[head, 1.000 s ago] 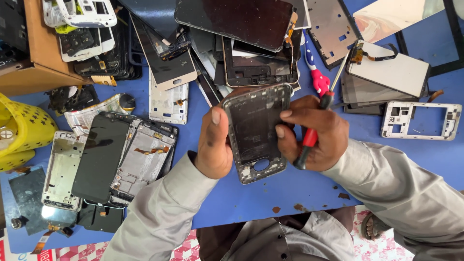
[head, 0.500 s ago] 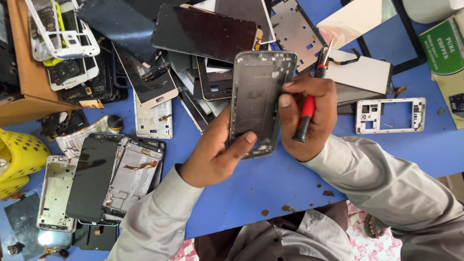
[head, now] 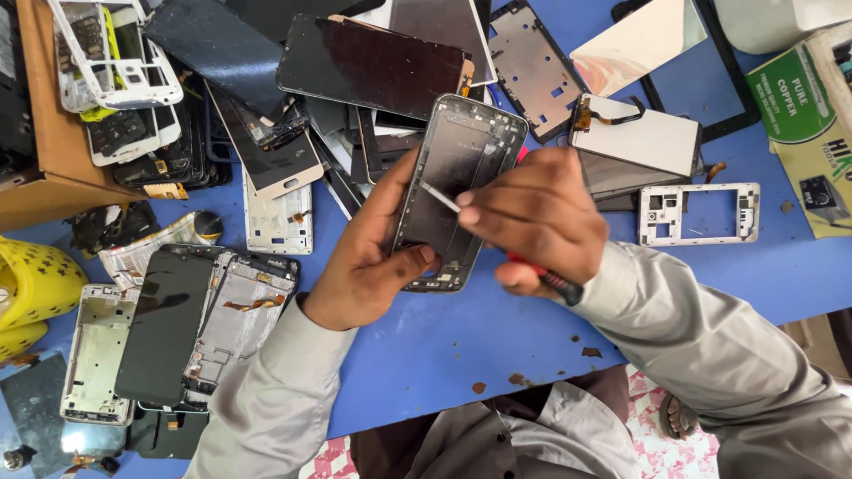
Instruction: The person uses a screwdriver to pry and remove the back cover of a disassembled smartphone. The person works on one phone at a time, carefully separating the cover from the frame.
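My left hand (head: 368, 257) grips a dark phone frame (head: 457, 168) from below and the left side, holding it upright above the blue table (head: 444, 346). My right hand (head: 541, 222) holds a red-handled screwdriver (head: 546, 277); its metal tip rests on the middle of the phone frame's inner face. Both sleeves are grey.
Several phone screens, frames and back plates lie piled across the top of the table, such as a dark screen (head: 368, 66) and a white frame (head: 701, 213). A cardboard box (head: 44, 168) and yellow basket (head: 31, 293) sit left. A green carton (head: 803, 115) sits right.
My right hand has turned the screwdriver so that its tip now points onto the phone frame. The frame has been raised and tilted more upright in my left hand.
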